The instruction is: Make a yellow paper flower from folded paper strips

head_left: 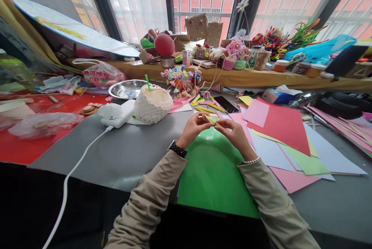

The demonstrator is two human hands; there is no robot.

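Observation:
Between my two hands is a small folded strip of yellow paper (pixel 211 121), pinched from both sides above a green sheet (pixel 217 171). My left hand (pixel 195 127), with a dark watch (pixel 177 149) at its wrist, grips the strip's left end with thumb and fingers. The right end is held by my right hand (pixel 232 132), which has a beaded bracelet (pixel 252 160) at the wrist. Just beyond my hands lie several folded yellow paper pieces (pixel 203 109) and pink paper pieces (pixel 181 103). Fingers cover part of the strip.
Coloured paper sheets (pixel 279 125) overlap on the right. To the left stand a net-wrapped coconut (pixel 153 103) with a green straw, a white power strip (pixel 123 113) with its cable, and a metal plate (pixel 124 89). Behind is a ledge (pixel 255 78) crowded with crafts.

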